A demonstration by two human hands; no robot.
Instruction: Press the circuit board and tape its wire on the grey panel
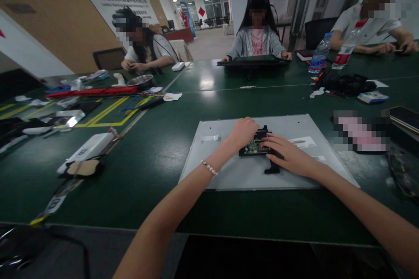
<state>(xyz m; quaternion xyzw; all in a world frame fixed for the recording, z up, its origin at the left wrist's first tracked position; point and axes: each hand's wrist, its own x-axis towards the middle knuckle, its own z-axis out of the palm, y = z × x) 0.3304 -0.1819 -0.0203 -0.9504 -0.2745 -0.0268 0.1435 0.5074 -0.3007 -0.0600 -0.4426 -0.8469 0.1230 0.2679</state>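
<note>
In the head view, the circuit board point(251, 147) with its black bracket point(272, 168) lies right of the frame's centre, on a pale panel point(222, 176) laid flat on the bench point(147, 200), probably so the panel backs it firmly. The left hand point(245, 132) is curled at the board's upper edge; whether it grips anything, I cannot tell. The right hand point(284, 153) lies open, fingers extended over the board's right side, seemingly steadying it.
</note>
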